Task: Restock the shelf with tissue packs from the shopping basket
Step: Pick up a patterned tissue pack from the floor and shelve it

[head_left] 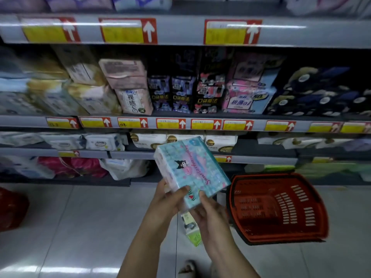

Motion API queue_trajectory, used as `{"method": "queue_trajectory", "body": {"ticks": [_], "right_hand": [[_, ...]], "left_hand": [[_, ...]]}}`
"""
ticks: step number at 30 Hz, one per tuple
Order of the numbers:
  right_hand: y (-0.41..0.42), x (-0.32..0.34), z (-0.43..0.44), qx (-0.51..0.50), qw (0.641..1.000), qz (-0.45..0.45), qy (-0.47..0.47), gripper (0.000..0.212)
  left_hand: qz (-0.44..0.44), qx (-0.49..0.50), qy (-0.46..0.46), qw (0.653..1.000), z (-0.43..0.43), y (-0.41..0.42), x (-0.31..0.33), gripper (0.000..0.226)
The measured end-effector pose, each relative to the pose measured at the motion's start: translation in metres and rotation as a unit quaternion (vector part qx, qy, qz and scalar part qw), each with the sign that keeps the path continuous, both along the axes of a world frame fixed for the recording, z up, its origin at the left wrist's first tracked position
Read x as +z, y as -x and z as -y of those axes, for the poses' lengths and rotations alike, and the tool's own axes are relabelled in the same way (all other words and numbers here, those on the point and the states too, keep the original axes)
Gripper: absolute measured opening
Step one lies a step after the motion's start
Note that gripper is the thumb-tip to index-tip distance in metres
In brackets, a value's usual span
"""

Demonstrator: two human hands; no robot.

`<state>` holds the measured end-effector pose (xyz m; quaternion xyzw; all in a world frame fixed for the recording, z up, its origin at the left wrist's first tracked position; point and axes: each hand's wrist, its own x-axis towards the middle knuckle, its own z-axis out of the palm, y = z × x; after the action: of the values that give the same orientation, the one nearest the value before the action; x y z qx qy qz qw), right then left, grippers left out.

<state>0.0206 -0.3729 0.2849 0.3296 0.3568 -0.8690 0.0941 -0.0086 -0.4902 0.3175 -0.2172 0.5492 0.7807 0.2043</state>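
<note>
A light-blue tissue pack [190, 169] with a cartoon figure and pink script is held up in front of the lower shelves. My left hand [170, 197] grips its lower left edge, thumb across the front. My right hand [206, 211] holds its bottom right corner from below. The red shopping basket [281, 207] stands on the floor to the right, tilted toward me; I see nothing inside it. A green-and-white pack [192, 231] lies on the floor under my hands. The shelf [200, 117] ahead holds rows of packs.
A pink and a white bag [80, 167] sit on the bottom shelf at left. A red bag [12, 209] lies on the floor at far left. Grey tiled floor [90, 217] stretches before the shelves. A sandalled foot [186, 269] shows at the bottom edge.
</note>
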Motion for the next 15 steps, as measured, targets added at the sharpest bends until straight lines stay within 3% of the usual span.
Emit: {"method": "queue_trajectory", "body": {"ticks": [3,8,15], "right_hand": [[-0.006,0.038,-0.003,0.011,1.000,-0.024,-0.011,0.037],[-0.006,0.088,-0.007,-0.005,0.998,-0.044,-0.035,0.044],[-0.007,0.148,-0.039,0.114,0.988,-0.060,-0.087,0.063]], "left_hand": [[-0.041,-0.023,0.002,0.999,-0.007,-0.010,0.032,0.069],[-0.078,-0.002,0.018,0.997,-0.015,-0.009,0.080,0.052],[-0.124,0.026,0.075,0.989,-0.022,-0.009,0.141,0.042]]}}
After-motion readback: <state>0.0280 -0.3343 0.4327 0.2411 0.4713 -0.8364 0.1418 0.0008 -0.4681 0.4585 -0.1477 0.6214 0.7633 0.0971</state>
